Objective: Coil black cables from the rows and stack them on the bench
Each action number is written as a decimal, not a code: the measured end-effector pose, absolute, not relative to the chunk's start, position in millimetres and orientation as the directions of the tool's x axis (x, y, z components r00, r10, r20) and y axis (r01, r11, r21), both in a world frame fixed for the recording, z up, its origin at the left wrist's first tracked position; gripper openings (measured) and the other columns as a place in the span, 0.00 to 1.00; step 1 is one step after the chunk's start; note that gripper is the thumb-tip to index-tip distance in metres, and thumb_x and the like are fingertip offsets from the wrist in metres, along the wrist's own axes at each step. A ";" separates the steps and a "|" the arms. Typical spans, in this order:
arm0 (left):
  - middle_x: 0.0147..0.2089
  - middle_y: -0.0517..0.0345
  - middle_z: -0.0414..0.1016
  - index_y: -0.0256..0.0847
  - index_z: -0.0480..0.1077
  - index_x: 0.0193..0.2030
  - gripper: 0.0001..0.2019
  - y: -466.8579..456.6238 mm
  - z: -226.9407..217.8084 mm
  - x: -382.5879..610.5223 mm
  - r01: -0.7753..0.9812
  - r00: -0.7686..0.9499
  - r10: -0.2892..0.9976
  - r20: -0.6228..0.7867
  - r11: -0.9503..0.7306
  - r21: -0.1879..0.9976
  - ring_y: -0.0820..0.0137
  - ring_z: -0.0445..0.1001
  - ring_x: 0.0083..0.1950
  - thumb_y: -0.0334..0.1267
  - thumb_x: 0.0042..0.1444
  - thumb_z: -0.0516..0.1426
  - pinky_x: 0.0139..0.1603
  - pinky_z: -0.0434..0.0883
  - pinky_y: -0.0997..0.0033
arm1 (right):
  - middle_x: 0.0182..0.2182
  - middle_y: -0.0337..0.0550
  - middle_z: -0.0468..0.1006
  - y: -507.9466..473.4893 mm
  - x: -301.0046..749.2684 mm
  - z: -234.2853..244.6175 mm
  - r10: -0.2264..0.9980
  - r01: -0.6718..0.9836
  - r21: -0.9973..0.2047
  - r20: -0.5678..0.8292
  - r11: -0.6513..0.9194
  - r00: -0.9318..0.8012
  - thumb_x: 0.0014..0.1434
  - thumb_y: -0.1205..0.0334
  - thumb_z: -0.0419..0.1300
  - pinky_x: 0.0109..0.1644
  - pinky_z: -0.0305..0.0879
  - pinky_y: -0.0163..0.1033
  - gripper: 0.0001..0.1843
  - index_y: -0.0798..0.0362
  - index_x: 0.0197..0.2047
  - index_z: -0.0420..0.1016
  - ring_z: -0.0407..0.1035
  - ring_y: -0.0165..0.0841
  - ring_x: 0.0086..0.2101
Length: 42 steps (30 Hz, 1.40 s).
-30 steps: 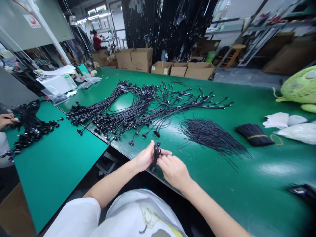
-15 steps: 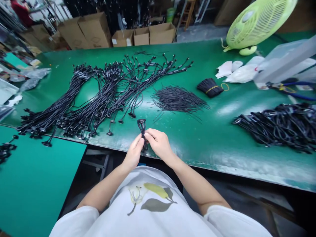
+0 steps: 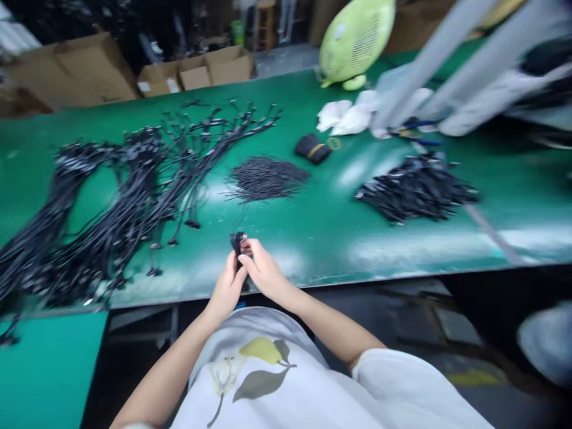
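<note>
Left hand (image 3: 226,291) and right hand (image 3: 266,274) meet on one black cable bundle (image 3: 235,241), located at the near edge of the counter (image 3: 326,244). Fingers of both are clamped on it, thumbs close together; blur and overlap obscure the exact grip. Change noted against half a second ago: the right fingers now sit nearer the connector end, and less of the bundle shows. Assessment: handling of this piece appears unfinished. Thin black strands (image 3: 268,177) lie beyond the hands; loose cables (image 3: 134,205) lie left, folded cables (image 3: 417,187) right.
</note>
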State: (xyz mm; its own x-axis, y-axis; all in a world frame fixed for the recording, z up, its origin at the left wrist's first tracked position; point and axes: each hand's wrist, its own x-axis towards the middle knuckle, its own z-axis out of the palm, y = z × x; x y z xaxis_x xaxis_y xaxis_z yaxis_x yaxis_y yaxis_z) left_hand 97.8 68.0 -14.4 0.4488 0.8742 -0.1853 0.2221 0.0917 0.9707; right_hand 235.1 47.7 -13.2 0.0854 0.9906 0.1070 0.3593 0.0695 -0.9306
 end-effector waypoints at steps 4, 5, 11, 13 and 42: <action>0.61 0.44 0.69 0.40 0.65 0.58 0.21 63.9 -32.9 103.5 0.444 0.686 0.698 -0.205 -0.179 0.878 0.58 0.68 0.61 0.46 0.63 0.49 0.64 0.62 0.54 | 0.45 0.44 0.76 38.2 254.9 -26.3 0.998 0.446 -0.895 0.005 -0.023 0.061 0.66 0.64 0.52 0.48 0.66 0.38 0.11 0.51 0.51 0.66 0.72 0.34 0.44; 0.59 0.45 0.71 0.40 0.67 0.57 0.20 65.9 -35.1 104.5 0.450 0.723 0.659 -0.209 -0.219 0.866 0.58 0.70 0.60 0.46 0.64 0.48 0.63 0.64 0.53 | 0.44 0.43 0.77 36.3 264.3 -28.6 0.999 0.503 -0.864 -0.005 -0.021 0.033 0.66 0.64 0.53 0.47 0.66 0.37 0.10 0.50 0.50 0.67 0.73 0.33 0.43; 0.54 0.51 0.75 0.45 0.67 0.59 0.20 91.4 -31.7 91.8 0.481 0.741 0.644 -0.189 -0.312 0.819 0.63 0.74 0.55 0.47 0.64 0.48 0.59 0.69 0.58 | 0.43 0.47 0.78 31.2 414.1 -6.1 0.867 0.842 -0.437 0.227 -0.317 0.444 0.65 0.65 0.54 0.48 0.66 0.37 0.11 0.54 0.48 0.73 0.72 0.34 0.43; 0.55 0.50 0.74 0.45 0.67 0.58 0.20 100.8 -32.2 80.9 0.530 0.675 0.723 -0.147 -0.337 0.778 0.62 0.73 0.56 0.47 0.64 0.48 0.60 0.68 0.57 | 0.49 0.62 0.74 26.5 488.4 5.6 0.772 0.814 -0.411 0.318 -0.410 0.550 0.67 0.66 0.48 0.54 0.62 0.48 0.17 0.62 0.54 0.70 0.69 0.44 0.50; 0.23 0.61 0.69 0.40 0.71 0.49 0.14 103.9 116.9 -40.6 0.318 0.386 0.909 -0.160 0.032 0.948 0.76 0.62 0.19 0.44 0.61 0.53 0.23 0.65 0.74 | 0.56 0.54 0.69 262.5 172.1 39.1 0.685 0.584 -0.359 0.356 0.728 -0.635 0.58 0.62 0.64 0.54 0.67 0.41 0.25 0.54 0.58 0.69 0.66 0.39 0.55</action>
State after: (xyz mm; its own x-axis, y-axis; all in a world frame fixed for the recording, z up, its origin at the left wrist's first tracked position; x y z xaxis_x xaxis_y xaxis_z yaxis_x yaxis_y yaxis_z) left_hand -40.6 103.9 116.9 0.3858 0.9085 -0.1604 0.3180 0.0322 0.9475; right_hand 172.1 262.5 39.1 -0.6353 0.6854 0.3559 0.5842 0.7279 -0.3590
